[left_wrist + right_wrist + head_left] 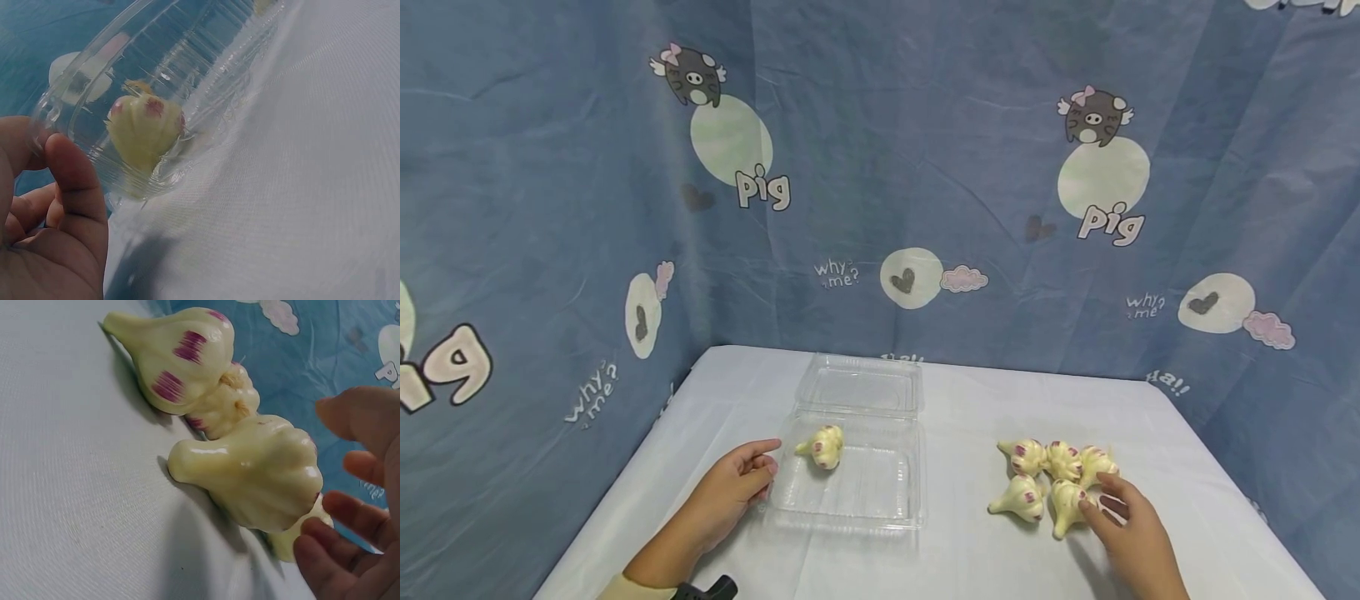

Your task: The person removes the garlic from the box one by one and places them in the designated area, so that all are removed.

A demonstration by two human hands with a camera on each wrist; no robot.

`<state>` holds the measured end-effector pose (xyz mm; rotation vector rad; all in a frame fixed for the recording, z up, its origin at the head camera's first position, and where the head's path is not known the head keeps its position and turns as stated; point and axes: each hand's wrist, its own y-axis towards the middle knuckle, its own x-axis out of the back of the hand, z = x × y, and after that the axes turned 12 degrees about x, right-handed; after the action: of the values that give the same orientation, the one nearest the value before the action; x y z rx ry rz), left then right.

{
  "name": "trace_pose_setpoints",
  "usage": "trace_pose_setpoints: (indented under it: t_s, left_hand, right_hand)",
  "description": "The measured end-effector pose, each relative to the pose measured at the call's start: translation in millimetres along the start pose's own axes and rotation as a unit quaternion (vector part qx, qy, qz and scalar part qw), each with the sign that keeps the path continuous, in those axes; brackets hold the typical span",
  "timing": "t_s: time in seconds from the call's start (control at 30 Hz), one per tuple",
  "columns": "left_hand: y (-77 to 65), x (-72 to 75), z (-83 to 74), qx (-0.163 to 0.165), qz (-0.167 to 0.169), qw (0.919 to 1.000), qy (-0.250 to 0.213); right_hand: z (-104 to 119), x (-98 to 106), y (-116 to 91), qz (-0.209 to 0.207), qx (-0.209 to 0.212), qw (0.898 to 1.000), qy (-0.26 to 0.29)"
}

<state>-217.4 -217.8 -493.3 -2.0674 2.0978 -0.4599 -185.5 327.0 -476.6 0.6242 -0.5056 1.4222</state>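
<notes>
On the white table lies a clear plastic clamshell box point(874, 487), its lid point(861, 387) folded back away from me. One garlic bulb point(827, 447) sits in the box's far left part. My left hand point(726, 496) pinches the box's left rim between thumb and finger, as the left wrist view shows. Several purple-marked garlic bulbs point(1025, 457) lie grouped on the right. My right hand point(1133, 533) is beside the nearest bulb point(256, 472), fingers parted and loosely bent around its right side; the right wrist view shows no clear grip on it.
A blue curtain point(985, 333) with pig prints hangs behind the table and along both sides. White cloth point(962, 417) covers the table, including the stretch between the box and the bulbs. A dark strap point(707, 590) is on my left wrist.
</notes>
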Motion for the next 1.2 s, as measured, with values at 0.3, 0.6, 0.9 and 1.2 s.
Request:
trace_pose_setpoints:
  t_s: [0.3, 0.6, 0.9, 1.2]
  left_hand:
    - [-0.8, 0.1, -1.3, -0.001, 0.002, 1.0000, 0.001]
    - [-1.8, 1.2, -0.9, -0.009, 0.016, 0.9998, -0.001]
    - [-0.5, 0.4, -0.9, -0.001, 0.005, 1.0000, 0.000]
    - [-1.5, -0.7, -1.7, 0.004, -0.007, 0.9999, 0.006]
  right_hand:
    - [12.9, -8.8, -6.8, -0.079, 0.048, 0.996, 0.003]
    - [28.7, -16.8, -11.5, -0.113, 0.095, 0.989, 0.006]
    - [43.1, -27.7, -15.2, -0.110, 0.217, 0.970, 0.020]
    - [58.9, -41.1, -13.6, -0.076, 0.275, 0.957, 0.051]
